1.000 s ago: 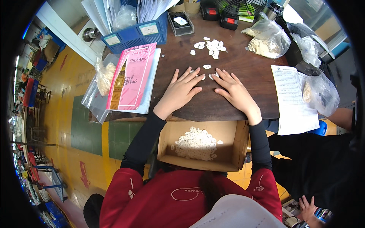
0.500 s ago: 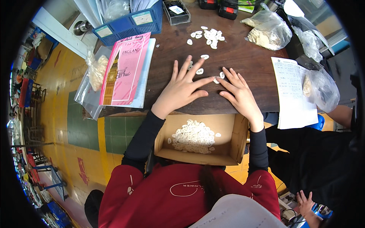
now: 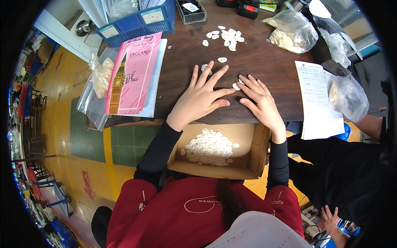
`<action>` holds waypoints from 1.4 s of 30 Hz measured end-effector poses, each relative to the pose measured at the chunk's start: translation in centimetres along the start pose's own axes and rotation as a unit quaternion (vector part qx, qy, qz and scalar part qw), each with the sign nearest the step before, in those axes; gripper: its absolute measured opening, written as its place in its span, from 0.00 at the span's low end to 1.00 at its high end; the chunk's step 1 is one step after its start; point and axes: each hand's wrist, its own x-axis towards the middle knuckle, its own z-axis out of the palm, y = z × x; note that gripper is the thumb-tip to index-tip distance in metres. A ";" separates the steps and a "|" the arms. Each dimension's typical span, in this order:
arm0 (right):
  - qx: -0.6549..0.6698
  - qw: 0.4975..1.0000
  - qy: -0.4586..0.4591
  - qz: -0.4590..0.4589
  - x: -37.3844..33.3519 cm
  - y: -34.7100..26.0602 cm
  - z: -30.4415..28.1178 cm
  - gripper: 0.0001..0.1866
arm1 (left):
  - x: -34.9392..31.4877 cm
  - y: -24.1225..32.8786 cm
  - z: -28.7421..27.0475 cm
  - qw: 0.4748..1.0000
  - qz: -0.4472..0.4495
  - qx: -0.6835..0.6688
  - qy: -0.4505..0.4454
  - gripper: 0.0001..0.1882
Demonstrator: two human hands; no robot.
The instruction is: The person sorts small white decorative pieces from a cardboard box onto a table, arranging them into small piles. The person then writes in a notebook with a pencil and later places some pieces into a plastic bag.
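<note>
My left hand (image 3: 201, 96) lies on the dark wooden table with its fingers spread. Small white oval pieces with holes (image 3: 204, 67) show beside its fingertips. My right hand (image 3: 259, 98) rests opposite, fingers stretched out and lightly bent, touching a couple of white pieces (image 3: 236, 86) partly covered by its fingertips. Farther off lies a loose cluster of the same pieces (image 3: 233, 37), with a single one (image 3: 222, 60) nearer my left hand. Below the table edge, under my wrists, an open cardboard box (image 3: 246, 144) holds a heap of these pieces (image 3: 210, 146).
To the left are a pink booklet (image 3: 138, 78), a plastic bag (image 3: 101, 78) and a blue file basket (image 3: 136, 28). On the right lie a written notebook (image 3: 313, 97) and bags of pale pieces (image 3: 291, 35). Another person in dark clothes (image 3: 335, 173) is close at my right.
My left hand has shifted slightly to the right. A white piece that showed between its fingers is now out of sight. My right hand has hardly moved.
</note>
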 end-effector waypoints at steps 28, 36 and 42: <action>0.020 0.998 0.047 0.032 -0.5 0.0 0.1 0.25 | 0.2 0.2 -0.1 1.000 -0.004 -0.012 0.012 0.25; 0.026 0.999 0.018 -0.007 0.5 1.4 -1.2 0.26 | -0.6 -2.3 -1.3 0.907 -0.140 -0.306 0.254 0.29; -0.019 0.994 -0.100 -0.029 -2.8 0.2 -1.8 0.36 | -1.1 -3.0 -1.0 0.785 -0.245 -0.475 0.313 0.32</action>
